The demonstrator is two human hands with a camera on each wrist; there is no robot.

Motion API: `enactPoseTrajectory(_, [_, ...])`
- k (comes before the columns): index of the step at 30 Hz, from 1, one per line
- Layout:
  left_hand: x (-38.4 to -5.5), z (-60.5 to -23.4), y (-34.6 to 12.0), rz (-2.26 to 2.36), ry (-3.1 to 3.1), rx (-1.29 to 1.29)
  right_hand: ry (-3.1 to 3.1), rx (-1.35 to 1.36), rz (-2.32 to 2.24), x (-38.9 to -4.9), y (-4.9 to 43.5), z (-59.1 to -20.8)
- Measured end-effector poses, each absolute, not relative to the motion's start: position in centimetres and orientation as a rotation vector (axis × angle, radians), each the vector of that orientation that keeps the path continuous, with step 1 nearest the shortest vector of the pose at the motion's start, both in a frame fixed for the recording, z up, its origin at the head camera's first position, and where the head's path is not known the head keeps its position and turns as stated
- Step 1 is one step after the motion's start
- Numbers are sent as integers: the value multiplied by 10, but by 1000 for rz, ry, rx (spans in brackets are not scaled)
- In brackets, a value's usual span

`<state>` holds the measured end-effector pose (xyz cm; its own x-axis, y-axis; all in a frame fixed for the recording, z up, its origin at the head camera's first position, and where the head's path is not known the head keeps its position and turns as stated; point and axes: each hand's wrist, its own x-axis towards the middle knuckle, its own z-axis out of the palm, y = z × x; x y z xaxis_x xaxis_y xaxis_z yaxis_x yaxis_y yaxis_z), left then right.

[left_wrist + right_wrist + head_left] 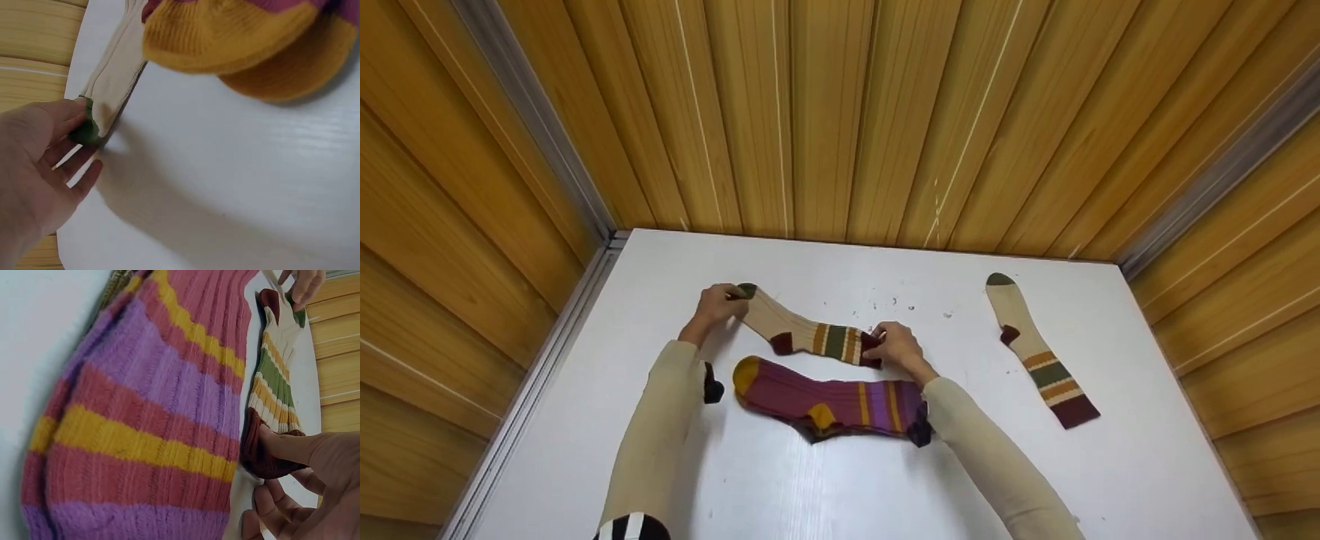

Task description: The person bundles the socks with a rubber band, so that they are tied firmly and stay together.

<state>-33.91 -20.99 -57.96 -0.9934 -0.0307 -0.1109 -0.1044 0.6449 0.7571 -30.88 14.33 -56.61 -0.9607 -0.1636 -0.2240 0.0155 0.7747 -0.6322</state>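
A cream sock with a green toe, maroon heel and striped maroon cuff lies stretched between my hands on the white table. My left hand pinches its green toe between thumb and fingers. At the other end my right hand pinches the maroon cuff, thumb on top and fingers beneath. Nearer to me lies a stack of maroon-purple socks with mustard toes and heels; the right wrist passes beside its cuff end. Something dark shows beneath the stack's lower edge.
A matching cream sock lies flat and slanted at the right side of the white table. Wood-patterned walls close off the back and both sides. Small dark specks mark the table near the back.
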Motion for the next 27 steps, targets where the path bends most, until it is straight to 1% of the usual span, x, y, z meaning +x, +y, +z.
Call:
enactPoseTrajectory(2, [-336,-582,-213,1458,2744,-231,2698,-112,-1019,-308,139,-566])
enactPoseTrajectory(5, [-334,-581,-213,1605,2744,-382,2678,-87,-1148,-308,134,-565])
enactPoseTrajectory(8, [-334,-575,-210,1762,2703,-461,2608,-45,-1297,-307,131,-561])
enactPoseTrajectory(12, [-332,-564,-205,1956,2627,-457,2474,6,-1460,-307,129,-553])
enactPoseTrajectory(17, [-327,-547,-198,2037,2567,-436,2392,10,-1600,-309,132,-546])
enactPoseTrajectory(23, [-319,-519,-183,2137,2431,-407,2382,29,-1788,-302,159,-531])
enactPoseTrajectory(27, [-305,-498,-182,2148,2354,-402,2344,16,-1865,-294,177,-514])
